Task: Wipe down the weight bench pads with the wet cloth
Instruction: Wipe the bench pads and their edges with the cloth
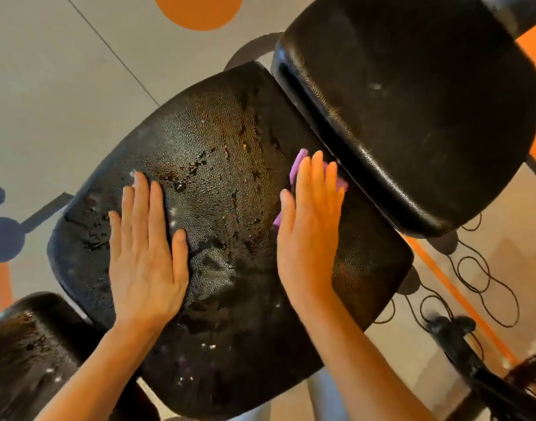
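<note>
Two bare hands lie flat on a black seat pad [218,165], wet and likely slick. At left, the left hand [145,253] braces with straight fingers. At right, the right hand [309,226] presses a soft, light purple cloth [297,165] by the backrest pad [412,110]; best handled under a flat palm. No writing is visible.

Colours at the bench.
Purple cloth [297,168]; black pebbled seat pad [218,165]; grey floor [63,86] with orange circle [198,9].
</note>
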